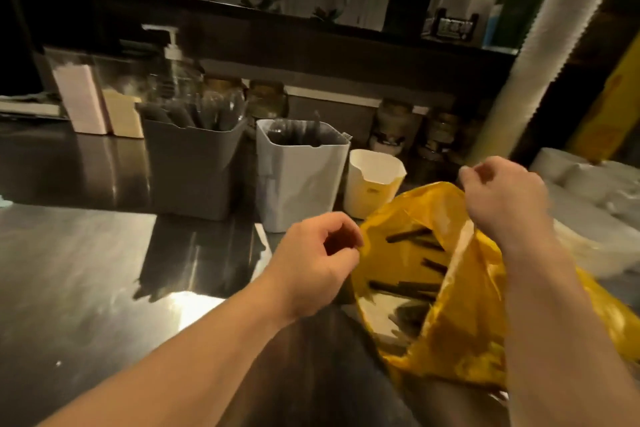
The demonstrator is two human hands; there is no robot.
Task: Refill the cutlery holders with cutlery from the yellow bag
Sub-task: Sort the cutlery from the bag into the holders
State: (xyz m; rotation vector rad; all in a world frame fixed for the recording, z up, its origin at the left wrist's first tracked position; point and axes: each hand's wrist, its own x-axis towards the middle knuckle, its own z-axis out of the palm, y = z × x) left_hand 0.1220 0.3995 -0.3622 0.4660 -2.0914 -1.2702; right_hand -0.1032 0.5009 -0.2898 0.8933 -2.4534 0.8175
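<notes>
A yellow plastic bag (460,315) lies open on the steel counter at the right, with dark wrapped cutlery (405,286) showing inside. My left hand (311,263) pinches the bag's left rim. My right hand (502,198) pinches the far rim and lifts it, so the mouth gapes. Behind the bag stand three holders: a grey bin (194,170) holding dark cutlery, a white bin (298,180) with some dark cutlery in it, and a small white-and-yellow cup (372,184) whose inside looks bare.
A pump bottle (173,69) and pink and cream packet boxes (93,104) stand at the back left. Jars (394,128) line the back wall. A tall stack of white cups (540,55) leans at the right, with white containers (588,184) beside it. The steel counter (86,253) spreads to the left.
</notes>
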